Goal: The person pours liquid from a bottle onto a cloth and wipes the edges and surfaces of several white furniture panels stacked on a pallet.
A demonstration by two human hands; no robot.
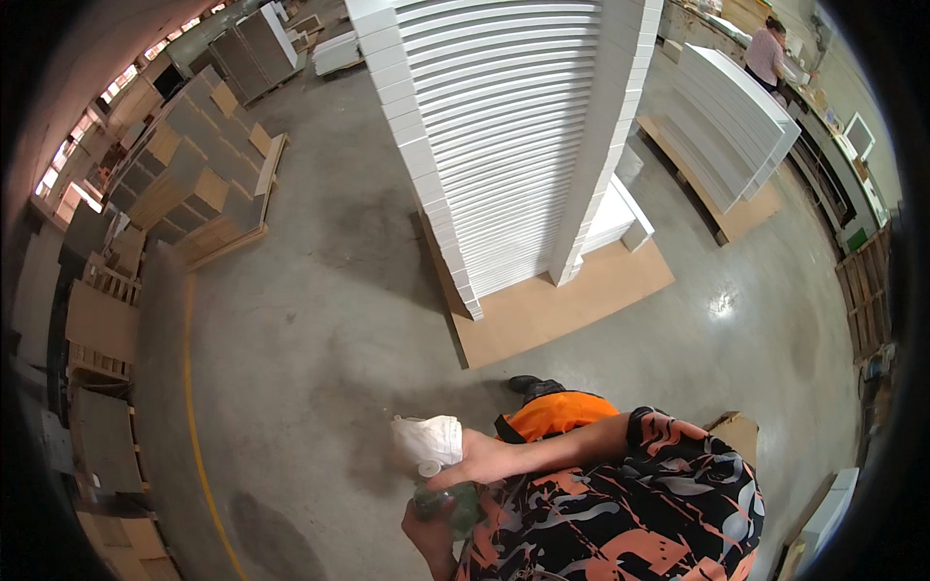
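Note:
Close in front of my body, my left hand [422, 535] is wrapped round a translucent green bottle [451, 507]. Just above it, my right hand [480, 458] grips a bunched white cloth [428, 439], which sticks out to the left past its fingers. A small round white cap [429, 469] shows between the cloth and the bottle, against my right hand. Whether it sits on the bottle's neck or in my fingers I cannot tell. Part of the bottle is hidden behind my right hand and wrist.
Ahead stands a tall stack of white panels [504, 126] on a brown board [552, 315]. More white panels [727, 126] lie on a pallet at the right, near a person [766, 53] at a bench. Stacked grey-brown boards [199, 160] and a yellow floor line [194, 426] are at the left.

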